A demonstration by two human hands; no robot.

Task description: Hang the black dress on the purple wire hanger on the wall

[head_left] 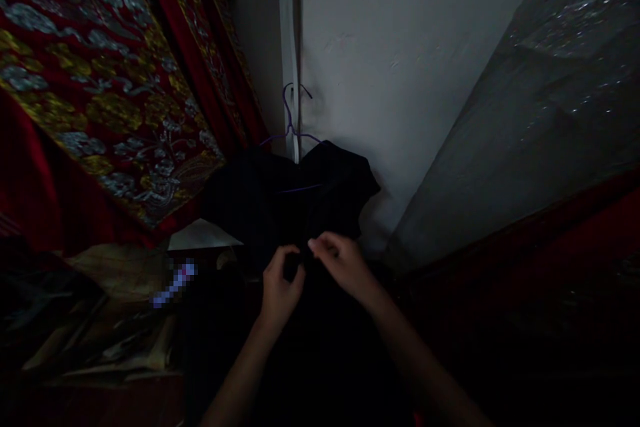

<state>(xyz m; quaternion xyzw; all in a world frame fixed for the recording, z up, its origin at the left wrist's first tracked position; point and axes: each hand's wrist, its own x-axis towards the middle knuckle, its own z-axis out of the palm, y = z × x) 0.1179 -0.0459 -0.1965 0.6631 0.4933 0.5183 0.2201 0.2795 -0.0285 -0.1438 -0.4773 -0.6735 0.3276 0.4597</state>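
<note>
A black short-sleeved garment (340, 180) hangs from a thin purple hanger (290, 127), its neckline open at the front. Both my hands are at the middle of its front, just below the neckline. My left hand (281, 283) is curled, with thumb and forefinger bent in towards the cloth's front edge. Close beside it on the right, my right hand (343, 263) pinches at the same front edge. The dimness hides exactly which bit of cloth lies between the fingertips, and any fastening there cannot be made out.
Red fabric with gold and silver embroidery (115, 80) hangs at the left. Behind the garment are a pale wall (400, 47) and a narrow upright strip (290, 20) bearing the hanger. Shiny clear plastic sheeting (565, 80) covers the right side. Dim clutter (120, 333) lies lower left.
</note>
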